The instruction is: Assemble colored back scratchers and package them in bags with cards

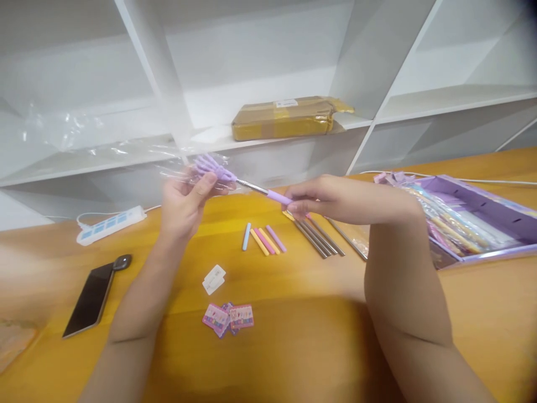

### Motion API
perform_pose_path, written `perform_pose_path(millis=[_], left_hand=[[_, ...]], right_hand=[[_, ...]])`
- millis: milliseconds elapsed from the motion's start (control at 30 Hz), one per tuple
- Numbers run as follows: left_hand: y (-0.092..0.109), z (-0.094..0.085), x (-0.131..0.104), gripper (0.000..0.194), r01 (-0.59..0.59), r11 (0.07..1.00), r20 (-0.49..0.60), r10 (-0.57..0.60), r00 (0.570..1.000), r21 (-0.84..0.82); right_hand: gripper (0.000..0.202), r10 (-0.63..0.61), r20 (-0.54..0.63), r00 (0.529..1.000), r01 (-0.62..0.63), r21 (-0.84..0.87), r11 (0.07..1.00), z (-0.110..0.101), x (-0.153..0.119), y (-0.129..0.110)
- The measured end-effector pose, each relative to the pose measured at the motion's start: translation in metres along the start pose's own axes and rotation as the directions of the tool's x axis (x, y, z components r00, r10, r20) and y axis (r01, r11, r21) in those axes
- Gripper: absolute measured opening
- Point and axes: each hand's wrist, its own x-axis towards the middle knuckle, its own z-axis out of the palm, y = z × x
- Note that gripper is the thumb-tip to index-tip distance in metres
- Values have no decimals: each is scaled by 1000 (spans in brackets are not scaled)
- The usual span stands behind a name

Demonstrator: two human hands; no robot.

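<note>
A back scratcher with a purple hand-shaped head, a metal shaft and a purple grip is held up above the table. My left hand is closed on its head, together with a clear plastic bag that trails off to the left. At the other end, the fingers of my right hand pinch the purple grip. Below lie several coloured tubes in blue, yellow, pink and purple. Several metal rods rest side by side under my right hand.
Nearer me are white tags and printed cards. A purple box with wrapped pieces stands right. Left are a power strip, a mouse and a dark tablet. A taped carton sits on the shelf behind.
</note>
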Motion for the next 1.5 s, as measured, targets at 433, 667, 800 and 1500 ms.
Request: perform_pose_path(millis=[433,667,800,1500], left_hand=[[-18,8,-17,36,92,984,224,-126,967,154],[-18,8,-9,37,68,996,114,-75,991,60],[-12,3,-2,41,43,998,50,-45,998,45],[-16,18,-17,40,207,970,347,-239,907,127]], right_hand=[[40,-158,-169,973,145,-87,986,15,12,-28],[35,-79,-276,958,45,-126,991,19,12,-27],[29,-67,-264,962,21,-173,985,10,7,-14],[30,-105,-219,970,75,-138,988,22,20,-22]])
